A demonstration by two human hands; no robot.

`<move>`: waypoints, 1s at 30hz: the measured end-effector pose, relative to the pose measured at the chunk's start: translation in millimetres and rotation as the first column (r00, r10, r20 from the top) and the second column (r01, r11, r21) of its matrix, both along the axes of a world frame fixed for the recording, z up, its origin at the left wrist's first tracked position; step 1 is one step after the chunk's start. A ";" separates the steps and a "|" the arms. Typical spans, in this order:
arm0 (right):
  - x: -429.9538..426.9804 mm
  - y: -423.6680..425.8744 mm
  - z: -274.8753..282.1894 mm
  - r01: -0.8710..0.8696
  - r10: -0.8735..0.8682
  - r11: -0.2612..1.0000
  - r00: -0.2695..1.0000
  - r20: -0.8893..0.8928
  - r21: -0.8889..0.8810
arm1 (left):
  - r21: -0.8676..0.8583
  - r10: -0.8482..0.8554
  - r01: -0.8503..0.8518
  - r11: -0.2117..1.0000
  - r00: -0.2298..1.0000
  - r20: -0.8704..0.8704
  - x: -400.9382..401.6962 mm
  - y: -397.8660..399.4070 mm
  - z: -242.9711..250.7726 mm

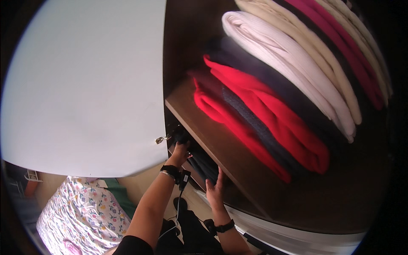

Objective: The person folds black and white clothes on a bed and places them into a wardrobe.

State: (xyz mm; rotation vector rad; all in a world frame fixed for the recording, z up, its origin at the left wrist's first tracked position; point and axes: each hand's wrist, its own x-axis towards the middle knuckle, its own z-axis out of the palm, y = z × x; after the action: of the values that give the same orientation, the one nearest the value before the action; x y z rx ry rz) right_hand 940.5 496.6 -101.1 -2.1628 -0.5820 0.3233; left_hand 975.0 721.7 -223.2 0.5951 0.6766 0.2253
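Observation:
My left hand (181, 153) reaches into the compartment below a brown wooden shelf (220, 149). Its fingers are hidden against a bundle of black cloth (180, 134), so I cannot tell whether they grip it. Dark folded clothes (202, 165) lie in the same compartment, between my two hands. Just under the shelf's front edge is my right hand (215, 193), thumb and fingers apart, close to those clothes. Whether it touches them is unclear.
Folded red garments (267, 108), a pale pink knit (280, 60) and other clothes are stacked on the shelf. A white cabinet door (86, 86) with a metal hinge (162, 139) stands at left. Below it are floral bedding (86, 216) and a green cloth (122, 194). A cable (178, 207) hangs near my left wrist.

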 end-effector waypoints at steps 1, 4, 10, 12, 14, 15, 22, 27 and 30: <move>1.0 5.5 1.4 -0.011 0.011 1.000 1.000 -0.004 -0.004 | -0.004 0.011 -0.011 1.000 1.000 -0.004 -4.7 -1.4 1.6; 3.6 24.9 -4.9 -0.136 0.145 0.987 0.983 0.113 -0.085 | 0.066 -0.015 0.021 0.998 0.996 -0.091 -30.6 -2.3 19.0; 10.9 43.3 -36.1 -0.253 0.205 0.871 0.966 -0.157 -0.422 | -0.091 0.059 -0.065 0.994 0.996 -0.062 -190.5 -33.7 69.9; 43.7 13.5 -76.3 -0.185 0.135 0.915 0.978 -0.159 -0.359 | -0.072 0.071 -0.080 0.994 0.990 -0.121 -239.0 -43.1 77.4; 31.8 -4.4 -69.2 -0.218 0.195 0.961 0.971 -0.140 -0.171 | -0.063 0.206 -0.224 0.973 0.955 -0.212 -328.3 -52.2 61.4; 10.1 1.0 -43.0 -0.324 0.332 0.905 0.943 -0.020 -0.276 | -0.061 0.361 -0.393 0.918 0.889 -0.283 -374.8 -60.4 52.2; -120.7 -32.0 -48.1 -0.882 0.795 0.416 0.470 -0.383 -0.219 | -0.109 0.861 -0.952 0.286 0.305 -0.408 -627.4 -189.5 -2.8; -228.8 -8.4 -9.3 -0.970 0.905 0.119 0.194 -0.379 -0.213 | 0.145 0.812 -0.986 0.080 -0.020 -0.583 -691.6 -319.4 -61.6; -274.1 8.7 8.5 -0.980 0.920 0.048 0.119 -0.374 -0.193 | 0.061 0.773 -0.972 0.227 0.142 -0.619 -693.2 -370.9 -92.9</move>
State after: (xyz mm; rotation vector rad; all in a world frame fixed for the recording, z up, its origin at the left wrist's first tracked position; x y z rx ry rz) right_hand 666.5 505.3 -92.6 -1.6486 -2.0551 1.4650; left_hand 281.8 350.8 -316.0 -0.2737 1.5959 1.1188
